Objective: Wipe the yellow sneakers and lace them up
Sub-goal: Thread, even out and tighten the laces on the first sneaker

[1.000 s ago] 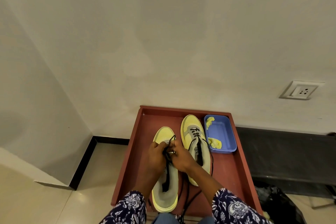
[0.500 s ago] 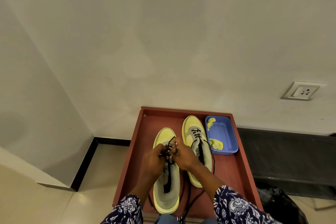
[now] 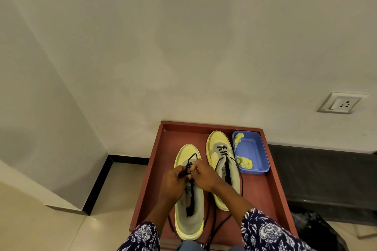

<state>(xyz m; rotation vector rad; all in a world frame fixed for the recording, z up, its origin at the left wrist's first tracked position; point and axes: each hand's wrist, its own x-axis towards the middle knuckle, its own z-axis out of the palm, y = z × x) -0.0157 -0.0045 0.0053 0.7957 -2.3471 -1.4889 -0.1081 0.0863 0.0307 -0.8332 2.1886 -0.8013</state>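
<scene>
1. Both hands meet over the near-left sneaker (image 3: 188, 206): the left hand (image 3: 173, 182) and right hand (image 3: 205, 177) each pinch the black lace (image 3: 190, 159) between curled fingertips, right at the lowest eyelets behind the toe.
2. A small loop of lace arches forward of the fingers. My read is they're feeding it through the first holes, working close so the tip stays under control.
3. The shoe lies toe toward the wall, heel toward the person, so the eyelet rows face up and both hands reach them evenly.
4. Loose lace trails off the near edge of the red tray (image 3: 271, 193), slack left for threading.
5. The second sneaker (image 3: 219, 149) sits just to the right, toward the tray's far edge, partly laced near the toe, its ends hanging free.
6. In the far-right corner, a blue tub (image 3: 253, 153) holds yellow cloths (image 3: 245, 162). They're parked aside, so wiping looks finished.
</scene>
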